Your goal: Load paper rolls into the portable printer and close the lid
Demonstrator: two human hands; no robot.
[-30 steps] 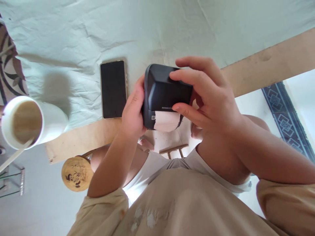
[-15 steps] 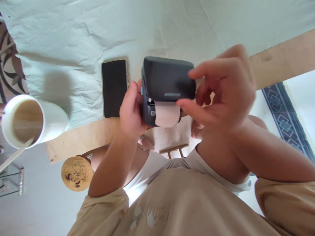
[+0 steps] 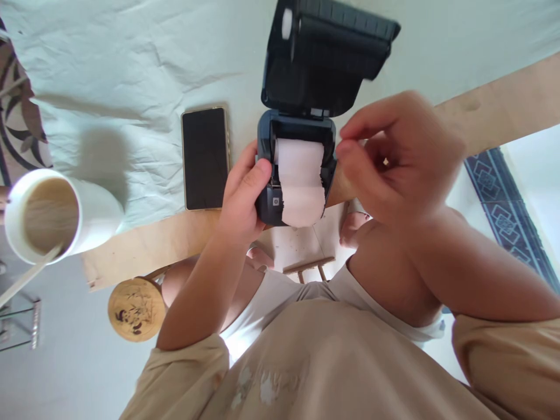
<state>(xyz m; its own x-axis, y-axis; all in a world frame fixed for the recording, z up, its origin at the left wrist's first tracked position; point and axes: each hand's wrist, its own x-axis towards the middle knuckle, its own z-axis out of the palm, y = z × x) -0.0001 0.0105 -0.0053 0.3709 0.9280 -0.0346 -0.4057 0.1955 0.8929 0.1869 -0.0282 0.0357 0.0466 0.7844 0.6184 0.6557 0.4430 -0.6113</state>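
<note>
A small black receipt printer [image 3: 268, 211] is in my left hand [image 3: 245, 198], with my thumb along its left side and its body just above the table's front edge. Its lid [image 3: 324, 64] stands raised and tilted back, showing the dark inner side. Inside the bay sits a white paper roll [image 3: 301, 157], its torn end hanging over the front. My right hand [image 3: 398, 157] hovers just right of the printer, thumb and forefinger drawn together, the other fingers curled. Nothing shows between those fingertips, and the hand is partly blurred.
A phone [image 3: 205, 157] lies face up left of the printer on a pale wrinkled cloth [image 3: 153, 70]. Further left stands a white cup [image 3: 96, 207] of brown drink with a stirrer. A bare wooden edge [image 3: 144, 248] runs along the table front. A round stool [image 3: 137, 309] stands below.
The printer's lid has swung up and back, uncovering the paper roll. My right hand has left the lid, and its thumb and forefinger have come together. The left hand keeps hold of the printer.
</note>
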